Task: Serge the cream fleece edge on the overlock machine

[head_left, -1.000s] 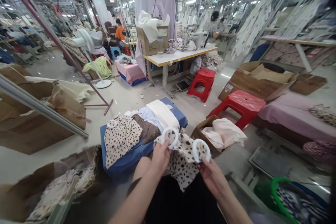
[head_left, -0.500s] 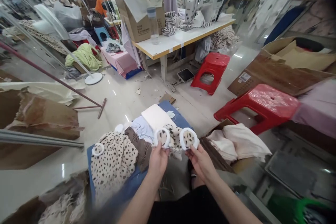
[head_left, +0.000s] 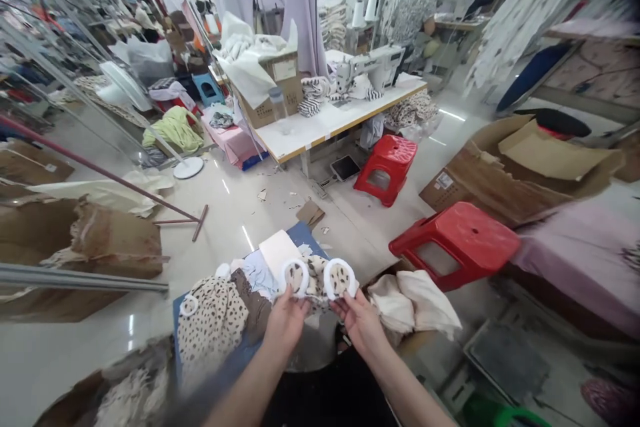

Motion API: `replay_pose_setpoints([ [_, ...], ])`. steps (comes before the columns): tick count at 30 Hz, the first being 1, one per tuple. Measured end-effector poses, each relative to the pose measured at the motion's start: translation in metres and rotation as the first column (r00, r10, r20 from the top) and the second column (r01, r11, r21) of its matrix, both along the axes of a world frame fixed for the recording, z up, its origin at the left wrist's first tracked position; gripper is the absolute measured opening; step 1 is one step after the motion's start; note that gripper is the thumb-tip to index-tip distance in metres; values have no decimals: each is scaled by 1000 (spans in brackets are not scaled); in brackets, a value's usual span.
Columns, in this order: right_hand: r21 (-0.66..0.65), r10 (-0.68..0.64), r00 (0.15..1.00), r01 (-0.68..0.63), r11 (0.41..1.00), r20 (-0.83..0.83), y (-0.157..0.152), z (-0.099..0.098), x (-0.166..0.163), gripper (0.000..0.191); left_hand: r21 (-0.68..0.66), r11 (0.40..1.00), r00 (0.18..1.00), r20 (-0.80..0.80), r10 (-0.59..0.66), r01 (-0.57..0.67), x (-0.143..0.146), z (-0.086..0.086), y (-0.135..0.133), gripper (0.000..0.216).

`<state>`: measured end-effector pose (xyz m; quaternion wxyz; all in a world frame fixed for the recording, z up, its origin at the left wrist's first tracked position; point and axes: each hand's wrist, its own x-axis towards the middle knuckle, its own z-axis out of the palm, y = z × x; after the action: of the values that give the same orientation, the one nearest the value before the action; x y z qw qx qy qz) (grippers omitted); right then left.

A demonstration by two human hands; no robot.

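A cream cloth piece with dark spots (head_left: 316, 273) is stretched between my two hands. On it are two round parts edged in white trim. My left hand (head_left: 287, 317) pinches the lower edge of the left white-rimmed round (head_left: 295, 278). With thumb and fingers, my right hand (head_left: 359, 317) grips the lower edge of the right round (head_left: 340, 279). To the left, more spotted cloth (head_left: 213, 317) with a white ring on it lies heaped on a blue surface (head_left: 234, 355). Brown cloth (head_left: 254, 303), pale blue cloth (head_left: 260, 275) and a cream sheet (head_left: 279, 250) lie beside it.
A box of cream cloth (head_left: 425, 300) stands close on my right. Beyond it are two red stools (head_left: 460, 240) and a cardboard box (head_left: 465, 170). Ahead, a sewing machine (head_left: 375, 68) sits on a white table (head_left: 295, 140). A metal pole (head_left: 80, 275) juts in from the left.
The view has shifted, with more of the workshop's far side showing. My hands keep their hold on the spotted cloth piece, which now appears slightly lower and further left.
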<state>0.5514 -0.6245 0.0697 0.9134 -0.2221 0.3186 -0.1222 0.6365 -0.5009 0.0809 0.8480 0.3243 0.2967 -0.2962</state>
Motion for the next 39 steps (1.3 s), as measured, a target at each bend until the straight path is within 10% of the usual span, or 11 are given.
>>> replay_pose_setpoints([
  [12, -62, 153, 986, -148, 987, 69, -31, 82, 25, 38, -66, 998, 997, 72, 11, -6, 9, 87, -41, 20],
  [26, -141, 190, 978, -177, 974, 85, -7, 109, 90, 35, -183, 982, 988, 156, -7, 36, 56, 107, -22, 26],
  [39, -192, 258, 966, -252, 948, 4, -29, 105, 138, 36, -212, 977, 994, 95, 44, -23, 92, 90, -35, 31],
])
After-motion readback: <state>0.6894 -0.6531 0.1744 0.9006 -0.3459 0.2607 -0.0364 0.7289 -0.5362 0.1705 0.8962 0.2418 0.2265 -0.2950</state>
